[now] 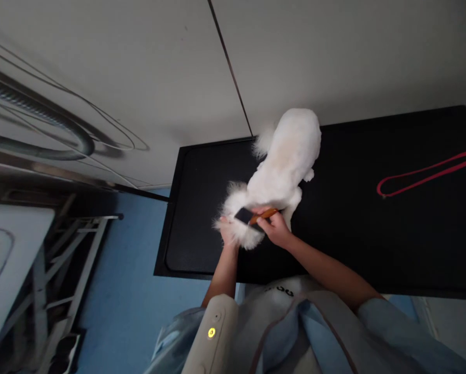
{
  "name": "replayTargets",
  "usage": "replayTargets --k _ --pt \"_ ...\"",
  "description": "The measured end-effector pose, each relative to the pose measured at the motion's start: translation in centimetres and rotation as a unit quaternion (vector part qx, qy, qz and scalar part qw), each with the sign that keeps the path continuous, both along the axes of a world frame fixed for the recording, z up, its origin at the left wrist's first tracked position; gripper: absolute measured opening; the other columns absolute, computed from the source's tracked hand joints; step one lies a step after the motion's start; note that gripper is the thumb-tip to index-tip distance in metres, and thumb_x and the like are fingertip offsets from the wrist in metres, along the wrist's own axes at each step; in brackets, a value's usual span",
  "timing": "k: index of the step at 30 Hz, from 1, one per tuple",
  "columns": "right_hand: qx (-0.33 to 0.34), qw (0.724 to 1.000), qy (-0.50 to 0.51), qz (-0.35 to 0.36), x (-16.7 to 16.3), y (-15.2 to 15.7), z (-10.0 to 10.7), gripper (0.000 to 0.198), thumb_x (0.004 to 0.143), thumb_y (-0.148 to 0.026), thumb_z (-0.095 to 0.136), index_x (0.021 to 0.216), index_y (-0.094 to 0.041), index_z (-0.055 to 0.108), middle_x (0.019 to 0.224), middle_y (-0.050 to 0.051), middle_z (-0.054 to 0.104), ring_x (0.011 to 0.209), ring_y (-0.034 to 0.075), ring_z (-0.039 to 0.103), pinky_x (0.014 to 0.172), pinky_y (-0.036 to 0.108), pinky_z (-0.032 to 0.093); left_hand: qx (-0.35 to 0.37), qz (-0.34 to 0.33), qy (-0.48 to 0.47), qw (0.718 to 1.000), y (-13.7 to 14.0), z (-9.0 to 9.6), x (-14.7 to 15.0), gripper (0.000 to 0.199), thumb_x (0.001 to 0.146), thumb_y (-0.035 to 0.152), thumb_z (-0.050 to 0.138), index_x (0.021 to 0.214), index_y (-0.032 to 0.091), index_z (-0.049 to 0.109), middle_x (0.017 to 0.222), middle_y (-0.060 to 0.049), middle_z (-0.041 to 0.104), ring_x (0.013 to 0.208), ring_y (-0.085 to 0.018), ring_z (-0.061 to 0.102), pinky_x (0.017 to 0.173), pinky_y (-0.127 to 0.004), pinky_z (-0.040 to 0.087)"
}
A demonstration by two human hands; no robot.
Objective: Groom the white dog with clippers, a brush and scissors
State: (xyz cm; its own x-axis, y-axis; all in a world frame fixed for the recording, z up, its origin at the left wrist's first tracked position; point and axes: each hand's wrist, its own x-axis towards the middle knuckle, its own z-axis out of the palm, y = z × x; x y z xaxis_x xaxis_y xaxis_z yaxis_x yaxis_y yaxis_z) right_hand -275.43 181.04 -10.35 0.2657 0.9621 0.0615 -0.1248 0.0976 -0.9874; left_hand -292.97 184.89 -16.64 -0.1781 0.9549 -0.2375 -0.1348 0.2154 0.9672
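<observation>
A white dog (282, 161) with short-clipped body fur stands on a black table (353, 244), its fluffy head toward me. My right hand (275, 226) grips the orange-brown handle of a slicker brush (263, 215). The brush's dark, flat head rests against or just above the fur of the dog's head (238, 200). My left hand (229, 232) holds the dog's head from the near left side, with its fingers partly hidden in the fur.
A red leash loop (427, 174) lies over the table's right part. A pale wall (334, 52) rises behind the table. A grey corrugated hose (62, 119) and cables hang at the left, above a white folding frame (85, 265) on the blue floor (127, 291).
</observation>
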Motion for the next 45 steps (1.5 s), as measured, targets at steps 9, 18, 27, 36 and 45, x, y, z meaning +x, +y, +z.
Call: replayTargets --k 9,18,27,36,45 --pt "-0.013 0.997 -0.054 0.056 1.9 0.7 0.5 0.024 0.086 -0.044 0.064 0.097 -0.023 0.065 0.104 0.008 0.074 0.098 0.024 0.07 0.087 0.04 0.057 0.072 0.057 0.109 0.99 -4.8 1.3 2.1 0.047 0.095 0.059 0.048 0.105 0.016 0.064 0.055 0.005 0.044 0.05 -0.013 0.046 0.055 -0.025 0.041" --pt "-0.049 0.996 -0.048 0.052 2.8 0.4 1.8 0.024 0.086 -0.044 0.064 0.095 -0.022 0.067 0.098 0.008 0.074 0.094 0.025 0.071 0.087 0.042 0.057 0.089 0.042 0.144 0.985 -5.6 1.5 3.0 0.058 0.092 0.068 0.045 0.114 0.016 0.059 0.058 0.003 0.05 0.051 -0.014 0.048 0.056 -0.026 0.041" --pt "-0.021 0.997 -0.068 0.013 4.4 -0.1 1.2 0.022 0.085 -0.041 0.066 0.097 -0.023 0.067 0.102 0.007 0.075 0.097 0.024 0.07 0.089 0.041 0.057 0.058 0.003 0.165 0.985 -6.7 2.5 3.3 0.049 0.093 0.056 0.046 0.123 0.018 0.053 0.059 0.003 0.054 0.054 -0.016 0.055 0.064 -0.03 0.046" --pt "-0.012 0.997 0.009 -0.08 6.6 1.0 0.8 0.03 0.085 -0.052 0.065 0.093 -0.024 0.059 0.095 0.005 0.074 0.09 0.023 0.07 0.082 0.041 0.058 0.113 -0.051 0.134 0.983 -7.1 2.6 5.5 0.07 0.087 0.076 0.047 0.124 0.017 0.052 0.06 0.002 0.055 0.055 -0.018 0.055 0.067 -0.033 0.049" --pt "-0.123 0.981 0.147 -0.024 8.6 0.7 0.2 0.04 0.07 -0.055 0.079 0.082 -0.023 0.058 0.08 0.003 0.075 0.081 0.024 0.073 0.077 0.042 0.06 0.177 -0.088 0.144 0.97 -8.2 1.9 5.6 0.046 0.089 0.066 0.053 0.093 0.022 0.064 0.083 -0.008 0.064 0.085 -0.023 0.065 0.094 -0.04 0.049"
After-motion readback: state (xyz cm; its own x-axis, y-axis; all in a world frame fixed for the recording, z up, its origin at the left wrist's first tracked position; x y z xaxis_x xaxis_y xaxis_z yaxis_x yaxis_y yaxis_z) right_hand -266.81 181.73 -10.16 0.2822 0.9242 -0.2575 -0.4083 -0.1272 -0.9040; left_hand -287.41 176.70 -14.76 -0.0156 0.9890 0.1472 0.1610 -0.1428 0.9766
